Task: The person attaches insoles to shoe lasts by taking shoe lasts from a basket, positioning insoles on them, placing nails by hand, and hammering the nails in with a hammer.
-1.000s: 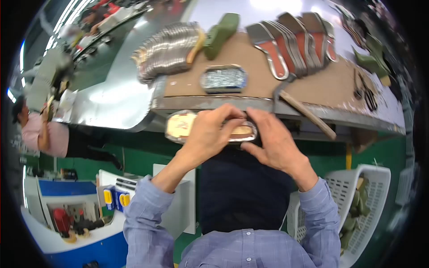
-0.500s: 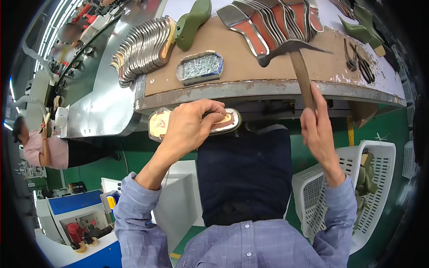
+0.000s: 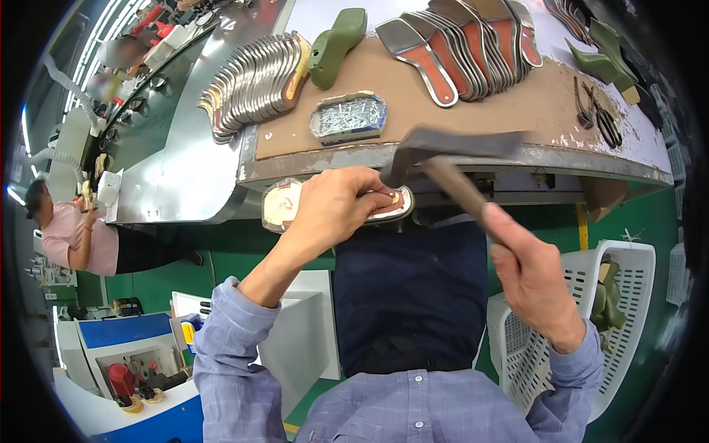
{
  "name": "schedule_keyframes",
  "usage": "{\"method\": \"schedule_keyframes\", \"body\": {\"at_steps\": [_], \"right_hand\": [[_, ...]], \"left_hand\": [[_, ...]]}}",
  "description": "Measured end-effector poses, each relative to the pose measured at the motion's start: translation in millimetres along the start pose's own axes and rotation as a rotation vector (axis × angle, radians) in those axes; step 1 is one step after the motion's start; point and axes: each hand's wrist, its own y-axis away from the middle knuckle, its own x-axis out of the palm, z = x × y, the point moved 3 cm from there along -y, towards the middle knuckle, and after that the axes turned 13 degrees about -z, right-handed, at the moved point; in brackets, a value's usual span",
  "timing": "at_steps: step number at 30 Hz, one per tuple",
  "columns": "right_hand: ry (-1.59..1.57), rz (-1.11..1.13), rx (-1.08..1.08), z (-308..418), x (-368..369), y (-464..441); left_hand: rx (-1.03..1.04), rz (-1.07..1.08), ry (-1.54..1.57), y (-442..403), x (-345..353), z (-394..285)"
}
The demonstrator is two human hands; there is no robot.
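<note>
Head: brown-boarded bench (image 3: 443,124), green floor (image 3: 229,247); blue-edged nail-filled box (image 3: 382,117); our left hand (image 3: 332,203) pinched on cream sole (image 3: 281,205); right hand (image 3: 535,280) clenching wooden-handled hammer (image 3: 456,186).

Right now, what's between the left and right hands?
Head view: the hammer, gripped by the right hand, and the workpiece end that projects past the left hand.

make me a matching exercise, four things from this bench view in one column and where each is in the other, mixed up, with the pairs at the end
1. hammer
2. nail tray
3. larger white basket
4. sole-shaped piece

A. partly covered by the left hand
B. at the person's right, with green shoe lasts inside
C. gripped in the right hand
D. on the brown board

Pairs: 1-C, 2-D, 3-B, 4-A
</note>
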Motion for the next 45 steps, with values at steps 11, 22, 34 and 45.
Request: {"method": "schedule_keyframes", "body": {"at_steps": [11, 22, 34, 45], "right_hand": [[-0.55, -0.086, 0.796, -28, -10, 37], [-0.171, -0.14, 0.198, -23, -8, 33], [-0.154, -0.237, -0.066, -1, -13, 12], [0.037, 0.018, -0.099, -10, 20, 19]], "left_hand": [[0.539, -0.038, -0.291, 15, -9, 18], [0.489, -0.06, -0.307, 17, -6, 12], [0.475, -0.11, -0.293, 23, -6, 11], [0.537, -0.128, -0.275, 24, -5, 17]]}}
